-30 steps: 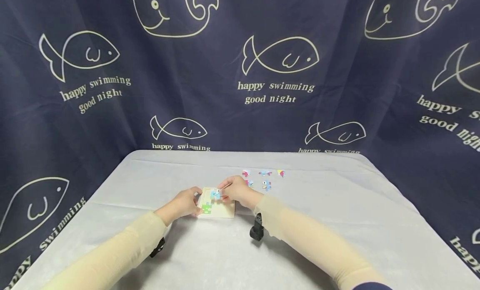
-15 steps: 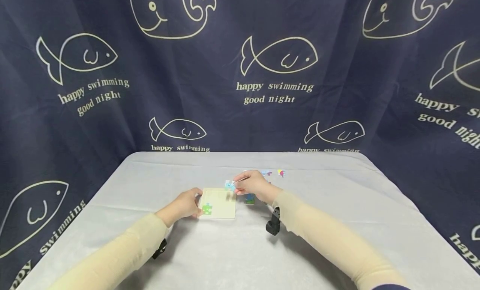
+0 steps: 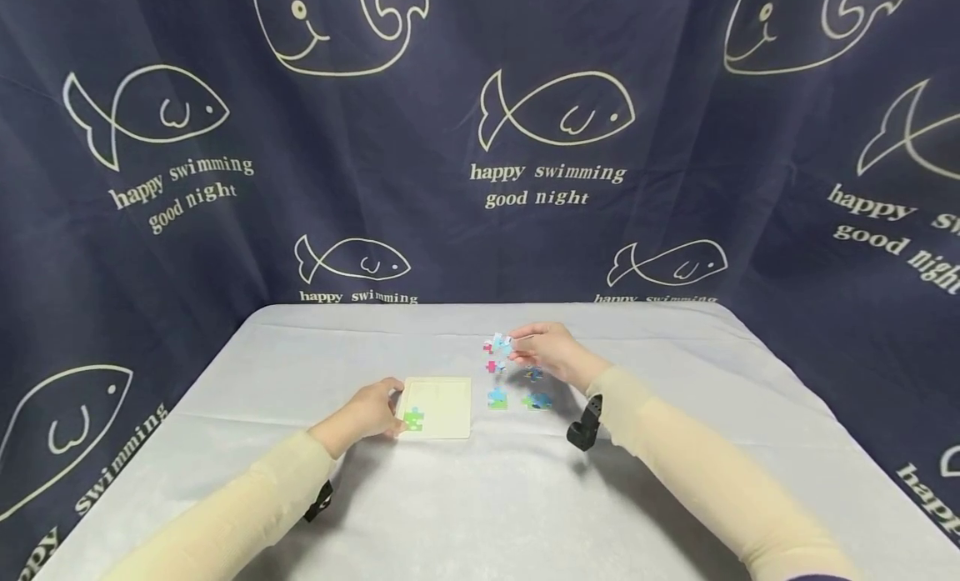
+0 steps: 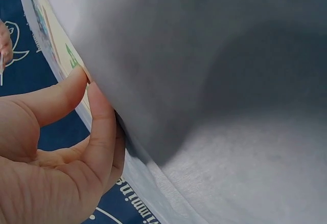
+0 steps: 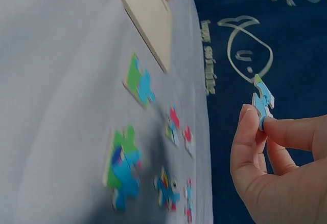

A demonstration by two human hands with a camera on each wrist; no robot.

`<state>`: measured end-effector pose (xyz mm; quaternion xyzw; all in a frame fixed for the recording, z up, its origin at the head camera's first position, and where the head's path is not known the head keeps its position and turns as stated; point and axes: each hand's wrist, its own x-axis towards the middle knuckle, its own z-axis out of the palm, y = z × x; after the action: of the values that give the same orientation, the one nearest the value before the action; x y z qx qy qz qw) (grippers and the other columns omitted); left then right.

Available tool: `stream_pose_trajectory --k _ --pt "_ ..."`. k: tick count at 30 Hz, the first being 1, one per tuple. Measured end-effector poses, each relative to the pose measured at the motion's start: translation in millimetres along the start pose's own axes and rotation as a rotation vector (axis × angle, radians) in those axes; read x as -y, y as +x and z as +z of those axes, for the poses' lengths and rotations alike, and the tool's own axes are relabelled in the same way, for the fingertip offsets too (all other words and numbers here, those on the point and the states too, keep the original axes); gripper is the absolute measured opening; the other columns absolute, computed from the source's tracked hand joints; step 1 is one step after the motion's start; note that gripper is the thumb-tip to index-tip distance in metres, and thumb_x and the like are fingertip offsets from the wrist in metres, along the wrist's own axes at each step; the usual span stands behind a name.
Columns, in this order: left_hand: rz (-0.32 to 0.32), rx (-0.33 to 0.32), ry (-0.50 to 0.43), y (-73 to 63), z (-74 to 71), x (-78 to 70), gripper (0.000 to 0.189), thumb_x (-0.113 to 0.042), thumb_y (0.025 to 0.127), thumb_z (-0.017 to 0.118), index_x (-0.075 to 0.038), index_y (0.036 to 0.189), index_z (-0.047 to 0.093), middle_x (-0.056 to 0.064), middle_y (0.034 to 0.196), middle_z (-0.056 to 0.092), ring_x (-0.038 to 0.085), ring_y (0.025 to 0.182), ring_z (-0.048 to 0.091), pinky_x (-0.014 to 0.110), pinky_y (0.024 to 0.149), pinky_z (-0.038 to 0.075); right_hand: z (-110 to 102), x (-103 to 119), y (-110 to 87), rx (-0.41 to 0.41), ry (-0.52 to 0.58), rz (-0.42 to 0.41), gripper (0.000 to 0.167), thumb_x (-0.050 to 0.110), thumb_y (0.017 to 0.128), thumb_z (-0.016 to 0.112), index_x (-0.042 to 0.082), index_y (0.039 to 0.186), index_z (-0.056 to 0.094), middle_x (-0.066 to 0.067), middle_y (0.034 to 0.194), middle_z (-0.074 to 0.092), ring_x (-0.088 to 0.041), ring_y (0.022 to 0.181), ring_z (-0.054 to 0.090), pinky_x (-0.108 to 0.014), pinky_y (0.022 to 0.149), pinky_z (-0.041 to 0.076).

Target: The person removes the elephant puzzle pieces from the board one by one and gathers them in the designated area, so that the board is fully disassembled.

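My left hand point(image 3: 367, 408) pinches the left edge of a pale wooden puzzle tray point(image 3: 446, 414); in the left wrist view, thumb point(image 4: 74, 88) and forefinger meet at that edge. A green puzzle piece point(image 3: 414, 420) lies in the tray's near left corner. Raised over the table to the tray's right, my right hand point(image 3: 555, 353) holds a light blue and white puzzle piece point(image 5: 262, 104) between thumb and fingertips. Below that hand lie loose pieces, among them a blue-green one point(image 3: 497, 399) and a green one with dark blue point(image 3: 537, 402). The right hand partly hides the farther pieces.
A pink and blue piece point(image 3: 494, 367) and a multicoloured one point(image 5: 167, 189) lie farther back. The grey cloth-covered table point(image 3: 637, 339) ends at a dark blue curtain point(image 3: 450, 147) with fish drawings.
My right hand has lifted the blue and white piece away from the tray and carried it right and back, over the loose pieces. The left hand has stayed at the tray's edge.
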<state>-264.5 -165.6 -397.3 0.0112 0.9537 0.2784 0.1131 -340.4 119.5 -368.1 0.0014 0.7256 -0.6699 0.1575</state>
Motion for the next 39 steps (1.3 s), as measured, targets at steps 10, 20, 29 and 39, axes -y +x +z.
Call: stream_pose_trajectory --k 10,20,29,39 --pt "-0.002 0.007 -0.006 2.2 0.0 0.0 0.074 -0.004 0.077 0.079 0.002 0.14 0.042 0.009 0.092 0.063 0.013 0.059 0.06 0.032 0.073 0.051 -34 -2 0.6 -0.001 0.053 -0.026 0.039 -0.011 0.091 0.052 -0.018 0.129 0.045 -0.005 0.082 0.061 -0.008 0.067 0.064 -0.019 0.072 0.059" --pt "-0.006 0.009 0.002 0.9 1.2 0.7 0.073 -0.003 0.077 0.079 0.003 0.14 0.042 0.01 0.093 0.063 0.013 0.06 0.061 0.033 0.074 0.051 -64 -8 -1.3 -0.013 0.027 -0.034 0.042 -0.009 0.092 0.051 -0.018 0.132 0.043 -0.001 0.079 0.063 -0.007 0.069 0.064 -0.02 0.075 0.059" --pt "-0.008 0.004 0.011 0.0 0.0 -2.0 0.074 -0.004 0.077 0.079 0.002 0.14 0.042 0.009 0.092 0.063 0.013 0.06 0.061 0.031 0.072 0.05 -86 -19 -4.3 -0.043 -0.075 -0.023 0.04 -0.007 0.093 0.051 -0.019 0.13 0.044 -0.002 0.087 0.062 -0.005 0.073 0.064 -0.019 0.078 0.058" --pt "-0.011 0.01 0.01 1.0 1.3 0.6 0.073 -0.005 0.078 0.078 0.001 0.141 0.042 0.009 0.091 0.063 0.013 0.059 0.06 0.037 0.08 0.051 -93 -33 -3.8 -0.07 -0.055 0.006 0.041 -0.007 0.093 0.052 -0.02 0.13 0.043 -0.001 0.083 0.063 -0.004 0.068 0.063 -0.017 0.073 0.058"
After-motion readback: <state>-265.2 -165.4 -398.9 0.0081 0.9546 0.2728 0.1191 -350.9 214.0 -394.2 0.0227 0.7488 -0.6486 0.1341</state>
